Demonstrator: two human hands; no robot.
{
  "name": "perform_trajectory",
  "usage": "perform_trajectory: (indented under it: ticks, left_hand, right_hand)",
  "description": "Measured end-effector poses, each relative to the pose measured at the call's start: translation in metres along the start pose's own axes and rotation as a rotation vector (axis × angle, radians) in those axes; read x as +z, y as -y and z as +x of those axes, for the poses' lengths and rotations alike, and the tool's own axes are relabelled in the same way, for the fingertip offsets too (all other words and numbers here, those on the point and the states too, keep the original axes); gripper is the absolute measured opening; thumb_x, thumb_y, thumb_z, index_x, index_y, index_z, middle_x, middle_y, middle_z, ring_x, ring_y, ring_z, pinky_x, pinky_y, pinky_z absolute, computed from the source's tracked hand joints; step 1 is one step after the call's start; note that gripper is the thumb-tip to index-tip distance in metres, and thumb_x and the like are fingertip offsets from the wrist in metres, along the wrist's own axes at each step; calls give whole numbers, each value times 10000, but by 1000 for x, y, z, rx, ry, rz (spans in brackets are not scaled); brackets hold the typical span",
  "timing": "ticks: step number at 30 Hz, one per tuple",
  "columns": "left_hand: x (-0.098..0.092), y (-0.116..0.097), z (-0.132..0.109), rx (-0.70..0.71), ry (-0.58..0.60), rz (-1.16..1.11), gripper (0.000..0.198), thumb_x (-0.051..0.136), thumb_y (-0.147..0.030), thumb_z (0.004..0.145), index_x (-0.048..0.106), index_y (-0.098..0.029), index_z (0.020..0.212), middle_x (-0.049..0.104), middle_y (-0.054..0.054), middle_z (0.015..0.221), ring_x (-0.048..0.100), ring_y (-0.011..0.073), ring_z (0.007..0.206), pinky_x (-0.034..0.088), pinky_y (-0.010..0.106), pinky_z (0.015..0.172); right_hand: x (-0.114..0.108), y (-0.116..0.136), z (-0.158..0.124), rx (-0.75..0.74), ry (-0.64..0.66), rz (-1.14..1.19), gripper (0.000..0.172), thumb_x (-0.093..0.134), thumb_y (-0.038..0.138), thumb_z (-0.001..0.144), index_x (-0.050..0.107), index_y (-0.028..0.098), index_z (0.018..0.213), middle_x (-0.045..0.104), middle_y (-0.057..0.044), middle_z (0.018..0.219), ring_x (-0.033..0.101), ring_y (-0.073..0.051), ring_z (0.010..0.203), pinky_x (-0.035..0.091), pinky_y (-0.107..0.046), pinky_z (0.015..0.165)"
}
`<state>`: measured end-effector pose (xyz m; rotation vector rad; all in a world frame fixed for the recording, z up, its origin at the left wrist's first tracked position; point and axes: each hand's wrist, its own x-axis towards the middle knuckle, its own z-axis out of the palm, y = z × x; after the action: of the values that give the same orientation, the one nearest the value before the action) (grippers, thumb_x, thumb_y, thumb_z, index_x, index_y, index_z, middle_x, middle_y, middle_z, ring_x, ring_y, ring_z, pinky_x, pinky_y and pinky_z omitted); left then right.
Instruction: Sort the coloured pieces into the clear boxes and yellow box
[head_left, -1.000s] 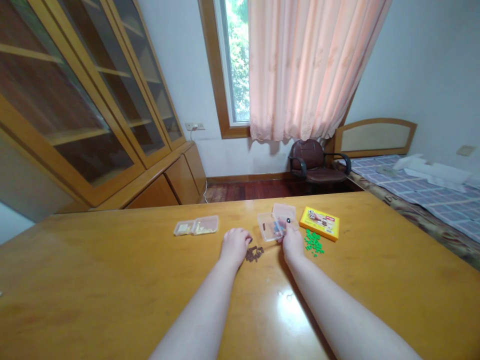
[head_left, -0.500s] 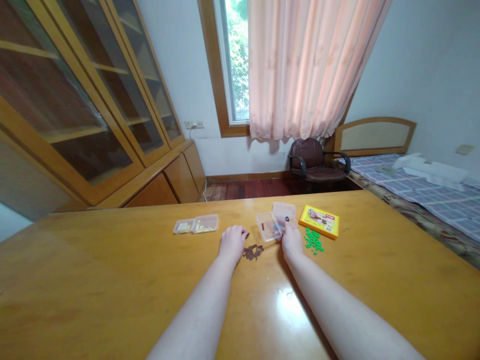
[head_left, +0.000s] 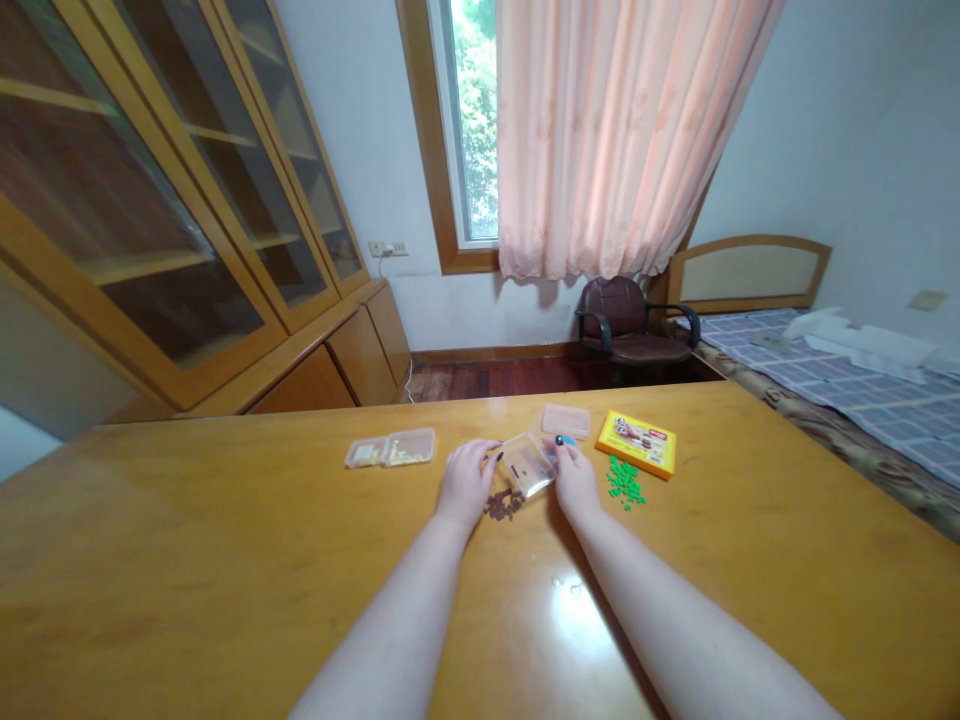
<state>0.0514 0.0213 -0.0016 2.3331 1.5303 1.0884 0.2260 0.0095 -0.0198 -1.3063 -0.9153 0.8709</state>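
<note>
My right hand [head_left: 576, 478] grips a small clear plastic box [head_left: 534, 478] by its right side. The box is tilted, and a few dark brown pieces show inside it. At the box's left edge, my left hand [head_left: 466, 485] has its thumb and finger apart with nothing visible between them; I cannot tell whether it touches the box. A small pile of brown pieces [head_left: 501, 506] lies on the table just below the box, beside my left hand. Behind my right fingers is something blue [head_left: 568, 440], partly hidden. A clear lid [head_left: 566, 420] lies flat beyond the box.
To the right are a yellow cardboard box [head_left: 637, 443] and a pile of green pieces [head_left: 624, 482]. An opened clear case [head_left: 409, 447] with pale pieces lies to the left on the wooden table [head_left: 225, 560]. A chair [head_left: 634, 320] stands past the far edge.
The clear box has shifted slightly down and tilted, coming nearer my left hand. My left hand's thumb and finger have parted. More brown pieces show in the box, and the lid is less covered.
</note>
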Motion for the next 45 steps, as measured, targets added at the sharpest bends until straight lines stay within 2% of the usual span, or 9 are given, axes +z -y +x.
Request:
perform_trajectory:
  ticks: [2,8,18,22,27,30,35,40,45]
  left_hand:
    - [-3,-1,1,-35,50,12,184,446,-267,828,597,-201,908,625,30,914,547,148,856,412,290,802]
    - [-12,-9,-2,25,437,69,100,591,-284,713,627,-214,774,629,9,808,551,155,798,401,262,734]
    - [-3,-3,-3,9,412,141,90,547,-262,766,619,-211,744,620,7,787,548,138,767,384,250,714]
    - [-2,0,-1,-39,288,101,110,508,-246,789,600,-198,752,609,15,791,543,140,767,392,255,711]
    - [-13,9,4,-250,-175,-13,182,429,-293,831,572,-183,809,578,27,787,528,137,705,423,258,669]
    - [-16,10,3,-200,-275,-74,187,437,-306,830,578,-184,816,577,25,796,530,130,714,433,256,690]
    - [-9,4,2,45,-41,-96,169,477,-258,809,624,-220,885,605,16,903,530,141,890,408,280,824]
    - [-13,8,2,-129,176,12,182,446,-223,799,599,-199,896,622,27,893,555,137,818,420,247,737]
    - [-32,16,-4,-235,443,244,121,489,-247,760,597,-207,798,627,32,840,559,155,771,387,244,664]
  right_hand:
    - [-4,-3,5,12,-49,-6,437,465,501,723,648,127,853,669,-97,868,586,-218,817,424,-309,733]
    - [-5,-1,8,60,-88,105,414,458,480,722,645,136,857,674,-92,867,599,-212,761,448,-292,652]
    - [-3,7,4,119,-82,127,393,470,451,699,635,133,860,674,-80,793,598,-208,648,445,-297,567]
    - [-3,5,5,86,-62,109,405,464,467,707,640,136,860,673,-87,843,606,-215,722,452,-302,624]
    - [0,-1,3,36,36,23,411,480,487,710,660,131,810,670,-92,831,593,-207,753,443,-296,669]
    - [3,-2,-2,-31,164,-66,432,468,509,728,677,138,799,666,-83,794,582,-207,753,430,-298,679]
    - [2,2,-3,-75,146,-99,440,466,514,731,677,133,794,669,-93,795,584,-219,763,427,-319,707]
    - [-6,0,7,2,-12,-40,429,461,497,726,658,133,837,670,-101,846,592,-221,768,441,-310,680]
    - [-5,-7,10,65,10,39,428,452,495,716,637,135,852,666,-95,836,589,-208,677,454,-301,594]
